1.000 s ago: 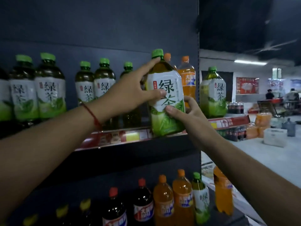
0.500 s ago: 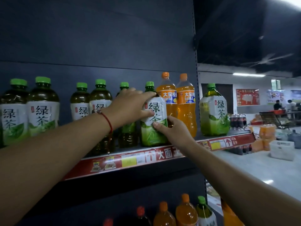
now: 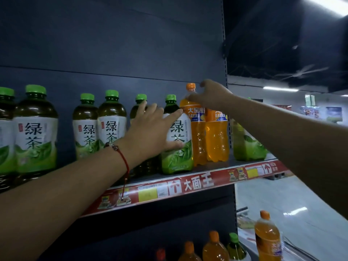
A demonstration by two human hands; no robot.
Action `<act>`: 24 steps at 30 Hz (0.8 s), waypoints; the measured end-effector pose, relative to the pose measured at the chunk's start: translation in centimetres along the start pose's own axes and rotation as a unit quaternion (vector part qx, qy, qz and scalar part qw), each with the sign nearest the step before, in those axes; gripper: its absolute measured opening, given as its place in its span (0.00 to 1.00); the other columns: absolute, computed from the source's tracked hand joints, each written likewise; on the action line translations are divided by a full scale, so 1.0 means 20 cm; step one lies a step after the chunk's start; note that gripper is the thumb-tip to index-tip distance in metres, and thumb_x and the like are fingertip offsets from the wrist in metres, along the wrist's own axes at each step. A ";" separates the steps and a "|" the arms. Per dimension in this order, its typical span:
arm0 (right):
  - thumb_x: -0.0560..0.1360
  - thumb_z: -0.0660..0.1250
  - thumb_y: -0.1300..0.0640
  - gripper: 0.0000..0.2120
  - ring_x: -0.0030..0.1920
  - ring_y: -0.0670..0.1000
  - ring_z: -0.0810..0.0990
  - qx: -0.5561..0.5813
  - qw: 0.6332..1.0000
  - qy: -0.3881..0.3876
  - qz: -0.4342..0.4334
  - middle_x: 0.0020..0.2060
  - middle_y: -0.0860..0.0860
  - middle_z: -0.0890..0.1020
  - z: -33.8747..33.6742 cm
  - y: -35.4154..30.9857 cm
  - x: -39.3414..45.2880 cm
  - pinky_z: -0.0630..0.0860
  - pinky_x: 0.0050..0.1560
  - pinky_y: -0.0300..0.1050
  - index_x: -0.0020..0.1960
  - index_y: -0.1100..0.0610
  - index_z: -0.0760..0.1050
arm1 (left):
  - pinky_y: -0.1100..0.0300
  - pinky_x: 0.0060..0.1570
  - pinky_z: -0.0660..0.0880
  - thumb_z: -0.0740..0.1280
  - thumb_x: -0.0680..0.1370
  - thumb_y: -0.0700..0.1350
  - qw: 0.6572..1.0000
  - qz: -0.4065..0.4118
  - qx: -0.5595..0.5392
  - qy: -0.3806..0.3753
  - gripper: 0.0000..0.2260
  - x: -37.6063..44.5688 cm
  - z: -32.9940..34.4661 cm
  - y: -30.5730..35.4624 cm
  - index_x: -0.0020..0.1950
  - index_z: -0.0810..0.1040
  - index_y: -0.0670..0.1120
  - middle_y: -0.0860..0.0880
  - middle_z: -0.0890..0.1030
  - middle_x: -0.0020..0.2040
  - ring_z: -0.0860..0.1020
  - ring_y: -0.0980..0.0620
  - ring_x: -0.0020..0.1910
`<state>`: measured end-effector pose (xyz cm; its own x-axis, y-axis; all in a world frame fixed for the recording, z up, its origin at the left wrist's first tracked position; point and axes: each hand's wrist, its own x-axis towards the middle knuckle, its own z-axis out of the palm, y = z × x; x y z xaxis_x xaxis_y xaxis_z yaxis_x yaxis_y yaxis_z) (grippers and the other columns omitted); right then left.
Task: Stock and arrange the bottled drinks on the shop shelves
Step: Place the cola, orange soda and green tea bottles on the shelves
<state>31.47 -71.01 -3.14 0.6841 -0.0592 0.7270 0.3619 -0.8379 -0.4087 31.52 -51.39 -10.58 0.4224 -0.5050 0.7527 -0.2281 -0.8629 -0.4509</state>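
Two arms reach up to a dark shelf (image 3: 216, 167) lined with upright green tea bottles. The left hand (image 3: 150, 132) lies with spread, nearly straight fingers against the label of the front tea bottle (image 3: 178, 153), which stands at the shelf's front edge. Just beside it stand two orange soda bottles (image 3: 216, 136); the right hand (image 3: 212, 95) curls its grip round the necks near the orange cap (image 3: 190, 86).

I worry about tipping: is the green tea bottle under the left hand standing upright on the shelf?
Upright. The green tea bottle stands on the shelf, cap on top, the left hand resting against it.
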 end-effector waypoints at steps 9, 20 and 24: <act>0.72 0.66 0.35 0.32 0.40 0.51 0.78 -0.139 0.987 -0.058 0.058 0.42 0.54 0.79 0.12 -0.04 0.13 0.76 0.44 0.47 0.61 0.60 0.72 | 0.40 0.75 0.44 0.58 0.71 0.75 1.000 -0.009 -0.015 -0.012 0.44 0.00 0.00 0.01 0.80 0.47 0.57 0.41 0.63 0.77 0.53 0.41 0.78; 0.65 0.76 0.41 0.32 0.49 0.55 0.83 0.023 0.998 -0.040 0.031 0.52 0.53 0.82 -0.06 0.05 -0.01 0.81 0.52 0.54 0.62 0.55 0.73 | 0.40 0.76 0.45 0.59 0.72 0.74 0.999 -0.020 -0.013 -0.045 0.43 -0.01 -0.03 0.02 0.80 0.47 0.57 0.39 0.61 0.78 0.51 0.40 0.79; 0.55 0.77 0.36 0.41 0.50 0.51 0.82 0.089 0.995 0.039 0.004 0.54 0.48 0.81 -0.13 0.12 -0.17 0.81 0.51 0.53 0.63 0.51 0.71 | 0.41 0.75 0.47 0.60 0.72 0.73 0.999 -0.029 -0.007 -0.044 0.43 -0.01 -0.03 0.05 0.80 0.47 0.57 0.39 0.62 0.78 0.54 0.39 0.78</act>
<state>28.32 -74.16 -5.20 0.6379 -0.1134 0.7617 0.4679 -0.7286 -0.5003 30.62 -52.04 -10.89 0.5105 -0.4513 0.7319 -0.2136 -0.8911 -0.4005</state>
